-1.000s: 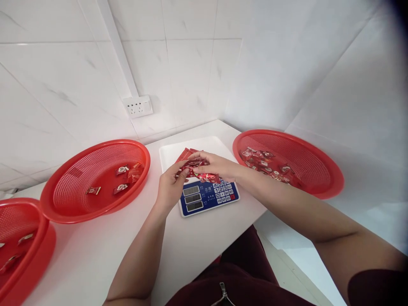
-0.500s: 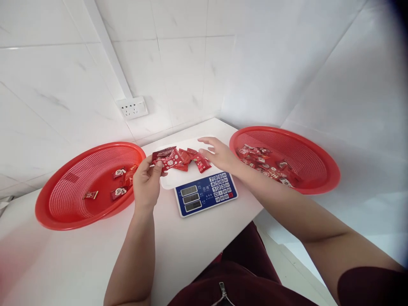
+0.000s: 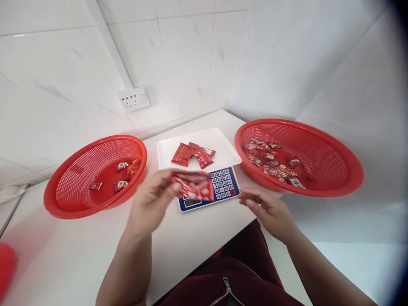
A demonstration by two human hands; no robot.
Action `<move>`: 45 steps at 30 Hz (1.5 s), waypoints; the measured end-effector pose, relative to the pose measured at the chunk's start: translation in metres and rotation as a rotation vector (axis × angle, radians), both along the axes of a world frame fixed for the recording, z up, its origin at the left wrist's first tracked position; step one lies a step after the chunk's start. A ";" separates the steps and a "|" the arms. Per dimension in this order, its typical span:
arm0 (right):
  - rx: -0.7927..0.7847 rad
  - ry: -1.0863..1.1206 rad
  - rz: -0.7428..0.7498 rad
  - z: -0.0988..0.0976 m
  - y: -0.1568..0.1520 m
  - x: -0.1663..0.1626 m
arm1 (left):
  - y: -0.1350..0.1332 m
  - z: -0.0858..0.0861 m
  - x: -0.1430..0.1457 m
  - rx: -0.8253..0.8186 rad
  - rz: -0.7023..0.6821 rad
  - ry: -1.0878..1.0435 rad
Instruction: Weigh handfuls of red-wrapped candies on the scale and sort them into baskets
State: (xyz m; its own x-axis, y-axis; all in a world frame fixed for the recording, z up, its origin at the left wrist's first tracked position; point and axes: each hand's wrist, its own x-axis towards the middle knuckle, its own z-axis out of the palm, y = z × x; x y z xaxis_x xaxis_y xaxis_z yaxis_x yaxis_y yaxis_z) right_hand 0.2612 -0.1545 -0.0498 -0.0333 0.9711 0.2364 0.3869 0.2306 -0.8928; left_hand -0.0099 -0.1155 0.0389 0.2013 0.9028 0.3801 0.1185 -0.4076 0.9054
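My left hand [image 3: 149,208] grips a red packet [image 3: 193,187] over the scale [image 3: 207,187], my right hand [image 3: 270,212] open and empty; next it needs careful placing.

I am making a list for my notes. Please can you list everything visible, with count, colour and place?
scale: one, blue panel, white tray, table centre
packets on tray: several, red, on the scale tray
left basket: one, red, a few packets inside
right basket: one, red, many packets inside
socket: one, white, on the wall
table: one, white
left hand: holds held packets, red, in front of the scale
right hand: open, holds nothing
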 end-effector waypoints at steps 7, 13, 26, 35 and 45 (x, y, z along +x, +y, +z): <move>0.004 0.018 0.488 0.010 -0.013 -0.007 | -0.045 -0.040 0.032 -0.164 -0.310 0.415; -0.139 -0.073 0.586 0.010 -0.008 -0.018 | -0.057 -0.059 0.033 -0.350 -0.241 0.368; -0.180 -0.108 0.477 0.012 0.000 -0.018 | -0.053 -0.070 0.030 -0.532 -0.253 0.166; 0.228 -0.207 0.148 0.030 0.070 -0.048 | -0.055 -0.081 0.015 -0.582 -0.093 0.075; 0.306 -0.275 0.064 0.024 0.076 -0.053 | -0.061 -0.080 -0.001 -0.602 -0.034 0.025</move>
State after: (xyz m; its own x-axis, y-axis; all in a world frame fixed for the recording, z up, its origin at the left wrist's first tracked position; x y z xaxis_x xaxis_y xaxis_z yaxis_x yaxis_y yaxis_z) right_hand 0.2081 -0.0782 -0.0256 -0.1939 0.8512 0.4878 0.5775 0.5010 -0.6446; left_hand -0.0113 -0.1761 -0.0410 0.2360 0.9508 -0.2005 0.1386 0.1713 0.9754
